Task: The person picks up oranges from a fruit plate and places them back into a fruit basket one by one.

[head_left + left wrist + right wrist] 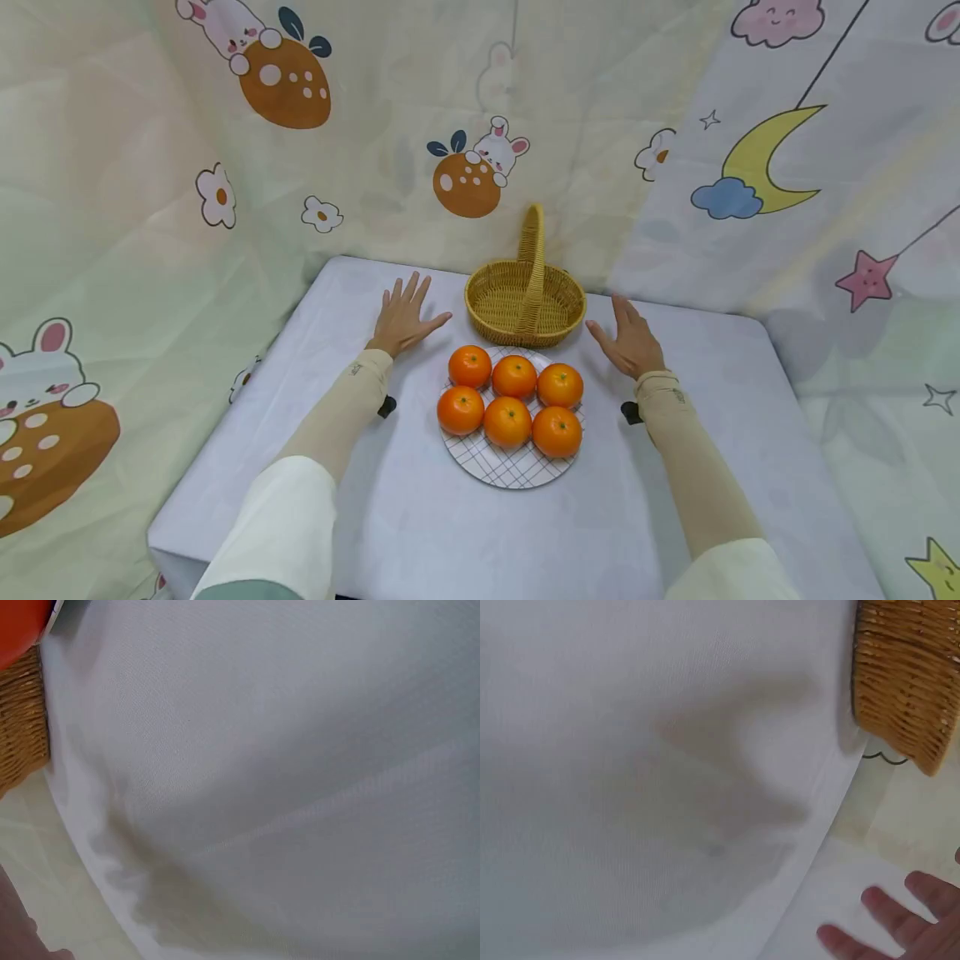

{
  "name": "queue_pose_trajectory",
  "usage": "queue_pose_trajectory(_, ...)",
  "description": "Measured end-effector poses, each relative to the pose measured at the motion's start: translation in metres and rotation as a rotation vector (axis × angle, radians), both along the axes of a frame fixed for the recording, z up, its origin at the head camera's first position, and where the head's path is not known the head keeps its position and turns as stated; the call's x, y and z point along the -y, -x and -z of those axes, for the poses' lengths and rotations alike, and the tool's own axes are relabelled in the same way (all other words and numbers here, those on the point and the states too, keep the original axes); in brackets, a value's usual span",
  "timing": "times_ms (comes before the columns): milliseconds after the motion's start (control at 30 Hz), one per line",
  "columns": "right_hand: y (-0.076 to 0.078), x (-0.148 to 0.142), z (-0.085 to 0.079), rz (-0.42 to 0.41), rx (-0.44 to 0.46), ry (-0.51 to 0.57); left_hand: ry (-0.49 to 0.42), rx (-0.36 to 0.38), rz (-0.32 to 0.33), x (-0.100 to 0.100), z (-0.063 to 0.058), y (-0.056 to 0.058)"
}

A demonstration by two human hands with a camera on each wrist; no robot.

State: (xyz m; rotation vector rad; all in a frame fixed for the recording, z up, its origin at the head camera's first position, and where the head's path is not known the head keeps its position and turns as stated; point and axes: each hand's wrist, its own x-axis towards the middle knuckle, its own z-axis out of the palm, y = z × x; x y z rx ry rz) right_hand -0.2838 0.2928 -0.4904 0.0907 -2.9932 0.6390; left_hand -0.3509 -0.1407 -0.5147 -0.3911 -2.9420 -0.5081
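Several oranges [510,422] sit in two rows on a round white plate [498,475] with a grid pattern. Just behind the plate stands a yellow-brown wicker basket [491,304] with a tall arched handle; only its woven bottom and sides show inside. My left hand [402,319] is spread to the left of the basket, fingers straight and holding nothing. On the basket's other side my right hand [633,343] is held out with extended fingers, also holding nothing. In the right wrist view, fingertips [889,907] appear low at the right, below the basket's side [907,682].
A white cloth covers the table [390,517], whose far edge runs right behind the basket. Hanging fabric [375,150] with cartoon rabbits, flowers and a moon surrounds the table at the back and sides.
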Motion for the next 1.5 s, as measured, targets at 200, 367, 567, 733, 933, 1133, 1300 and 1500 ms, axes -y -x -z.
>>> queue_pose_trajectory(200,-0.012,0.009,-0.002,-0.075,0.009,0.321,-0.190,0.031,0.067,-0.004,-0.002,-0.002)
queue_pose_trajectory(367,-0.022,0.021,-0.002,-0.146,0.004,0.461,-0.303,0.061,0.107,-0.008,-0.001,-0.003)
queue_pose_trajectory(567,-0.035,0.029,0.001,-0.258,0.001,0.545,-0.355,0.080,0.191,-0.017,0.000,-0.002)
queue_pose_trajectory(733,-0.045,0.035,0.000,-0.310,0.021,0.579,-0.355,0.079,0.225,-0.026,0.000,0.000)
queue_pose_trajectory(933,-0.064,0.046,-0.016,-0.353,0.067,0.620,-0.404,0.068,0.252,-0.038,-0.002,0.003)
queue_pose_trajectory(1133,-0.072,0.047,-0.011,-0.347,0.122,0.591,-0.435,0.059,0.264,-0.049,-0.006,0.006)
queue_pose_trajectory(1300,-0.073,0.047,-0.008,-0.332,0.157,0.598,-0.444,0.086,0.263,-0.058,-0.008,0.008)
queue_pose_trajectory(1500,-0.064,0.042,0.016,-0.302,0.145,0.573,-0.432,0.133,0.255,-0.063,-0.007,0.012)
